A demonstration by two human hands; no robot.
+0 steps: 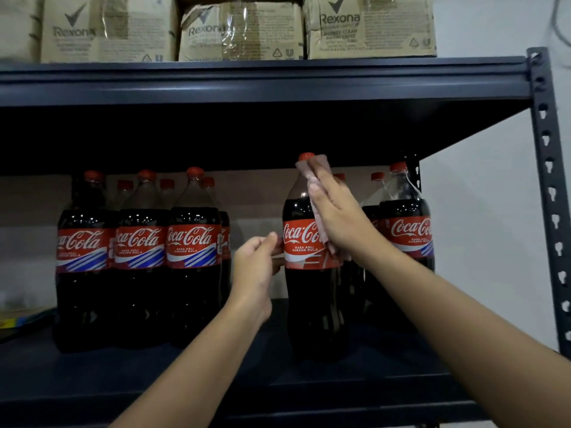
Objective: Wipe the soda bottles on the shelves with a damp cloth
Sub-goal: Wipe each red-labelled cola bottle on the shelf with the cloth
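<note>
Soda bottle [309, 273] under work: large, clear plastic, dark cola filling it to the shoulder, red cap, red Coca-Cola label round the middle. It stands upright near the front of the dark metal shelf [216, 381], right of centre, apart from the others.

Right hand [336, 217]: fingers flat and extended, pressing a pinkish cloth [312, 171] against the bottle's neck and shoulder. Cloth runs from just under the cap down past the label's right edge, partly hidden beneath the palm.

Left hand [256, 267]: fingers curled, thumb and fingertips at the label's left edge, steadying the bottle. How far the fingers wrap behind cannot be told.

Left group of bottles [139, 257]: same make, standing close together in rows, labels facing out. Right group of bottles [404, 223]: behind the right forearm, at the shelf's right end, a loose clear plastic wrap showing near their necks.

Upper shelf: brown Rexona cartons [241, 29] side by side. Perforated upright post [550, 180] at right, pale wall behind.
</note>
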